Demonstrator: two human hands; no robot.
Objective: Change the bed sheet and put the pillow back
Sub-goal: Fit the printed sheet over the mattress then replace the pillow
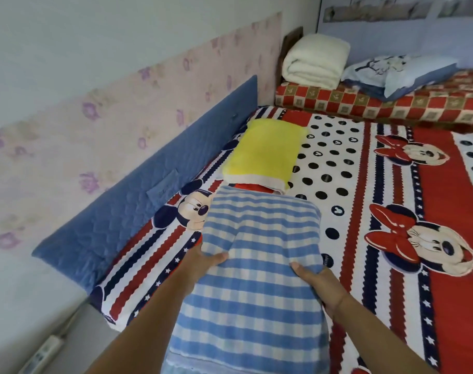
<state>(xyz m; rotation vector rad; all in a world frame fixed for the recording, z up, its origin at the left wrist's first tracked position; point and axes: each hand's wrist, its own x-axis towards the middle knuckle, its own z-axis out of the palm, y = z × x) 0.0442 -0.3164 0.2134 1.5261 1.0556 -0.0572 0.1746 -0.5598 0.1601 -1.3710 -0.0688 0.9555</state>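
The blue checked pillow (pixel 257 233) is clasped by both sides: the left grip (pixel 203 263) and the right grip (pixel 320 284) are curled round its edges, thumbs on top. Both arms are stretched forward. The pillow is held over the bed sheet (pixel 391 190), its far end just beside a yellow pillow (pixel 265 155).

Matt checked cloth pillow (pixel 257 260)

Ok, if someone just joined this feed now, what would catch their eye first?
The bright red cartoon-mouse bed sheet fills most of the view. At centre, the left hand and right hand grip a blue-and-white checked pillow over the sheet's left side. A yellow pillow lies just beyond it, beside the blue quilted wall pad.
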